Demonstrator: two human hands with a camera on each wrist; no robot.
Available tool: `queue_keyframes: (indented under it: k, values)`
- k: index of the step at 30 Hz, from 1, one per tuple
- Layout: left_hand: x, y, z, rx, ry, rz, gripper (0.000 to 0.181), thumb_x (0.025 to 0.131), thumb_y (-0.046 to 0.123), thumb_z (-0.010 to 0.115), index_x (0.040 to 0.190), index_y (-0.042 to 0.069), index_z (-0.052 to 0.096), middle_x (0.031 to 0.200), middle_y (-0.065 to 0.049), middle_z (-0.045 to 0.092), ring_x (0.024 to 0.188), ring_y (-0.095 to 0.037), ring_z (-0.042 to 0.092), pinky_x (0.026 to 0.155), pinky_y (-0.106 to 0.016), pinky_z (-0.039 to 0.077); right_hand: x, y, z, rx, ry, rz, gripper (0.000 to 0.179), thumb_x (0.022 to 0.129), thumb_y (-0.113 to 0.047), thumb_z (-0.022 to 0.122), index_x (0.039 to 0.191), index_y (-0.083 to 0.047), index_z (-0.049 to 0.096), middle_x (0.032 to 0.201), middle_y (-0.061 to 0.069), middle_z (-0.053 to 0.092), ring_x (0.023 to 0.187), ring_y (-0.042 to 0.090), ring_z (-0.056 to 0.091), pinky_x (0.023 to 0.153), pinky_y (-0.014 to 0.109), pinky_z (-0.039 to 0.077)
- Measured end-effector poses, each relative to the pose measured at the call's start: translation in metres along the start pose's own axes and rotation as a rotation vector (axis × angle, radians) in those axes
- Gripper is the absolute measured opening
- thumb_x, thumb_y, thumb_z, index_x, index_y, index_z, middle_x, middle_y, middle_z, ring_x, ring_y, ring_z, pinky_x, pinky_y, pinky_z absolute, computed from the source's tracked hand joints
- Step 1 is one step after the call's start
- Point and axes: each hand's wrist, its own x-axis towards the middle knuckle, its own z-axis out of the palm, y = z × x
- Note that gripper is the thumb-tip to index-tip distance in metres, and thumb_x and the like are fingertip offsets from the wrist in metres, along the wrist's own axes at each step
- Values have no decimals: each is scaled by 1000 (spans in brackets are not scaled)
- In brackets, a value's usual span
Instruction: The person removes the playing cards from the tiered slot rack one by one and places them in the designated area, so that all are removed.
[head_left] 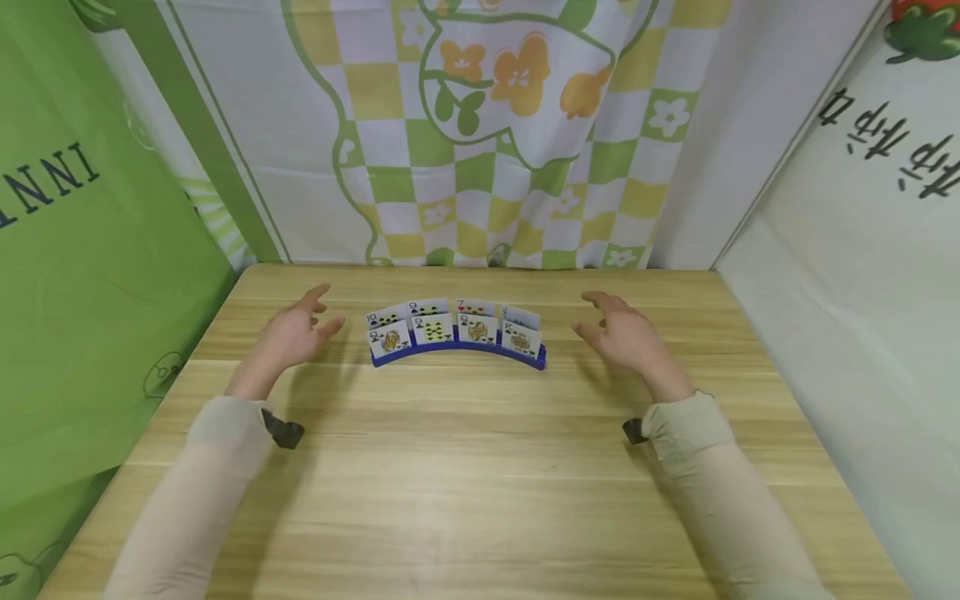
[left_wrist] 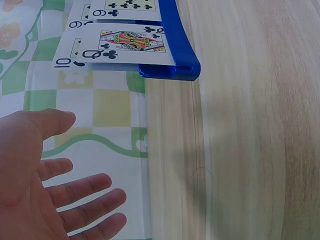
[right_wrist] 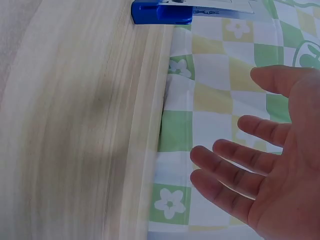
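Note:
A curved blue card holder (head_left: 459,345) stands on the wooden table with playing cards upright in two rows. In its front row are a queen of clubs (head_left: 391,339) at the left end, a card with many black pips (head_left: 433,329), another queen (head_left: 477,328) and a king (head_left: 521,338). Behind them, a red seven (head_left: 476,307) shows its top part. My left hand (head_left: 291,336) hovers left of the holder, fingers spread and holding nothing. On the opposite side my right hand (head_left: 624,335) is likewise raised, apart from the holder, its fingers relaxed.
The wooden table (head_left: 450,483) reaches to a checked green and yellow curtain (head_left: 510,192) at the back. A green cloth (head_left: 112,250) hangs at the left, a white one (head_left: 847,292) at the right. Each wrist carries a small black device (head_left: 283,430).

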Motion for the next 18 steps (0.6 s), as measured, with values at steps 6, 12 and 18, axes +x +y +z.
queue_keyframes:
  k: [6, 12, 18]
  values:
    - [1, -2, 4, -35, -11, 28, 78, 103, 53, 41, 160, 8, 13, 143, -30, 51, 123, -46, 58, 100, -62, 45, -3, -3, 1, 11, 23, -21, 55, 100, -41, 54, 143, -7, 46, 134, 22, 60, 109, 39, 66, 92, 57, 50]
    - [1, -3, 9, -56, -3, 30, 75, 103, 47, 47, 159, 7, 16, 139, -29, 56, 120, -45, 61, 101, -62, 45, -5, -7, 4, 21, 40, -33, 50, 100, -40, 55, 137, -7, 51, 124, 21, 66, 104, 37, 69, 90, 55, 51]
    - [1, -2, 13, -97, 7, 22, 74, 102, 44, 51, 158, 7, 19, 139, -27, 57, 119, -43, 62, 101, -60, 45, -5, -8, 7, 36, 52, -36, 45, 99, -36, 58, 133, -6, 54, 120, 20, 68, 101, 36, 69, 90, 54, 51]
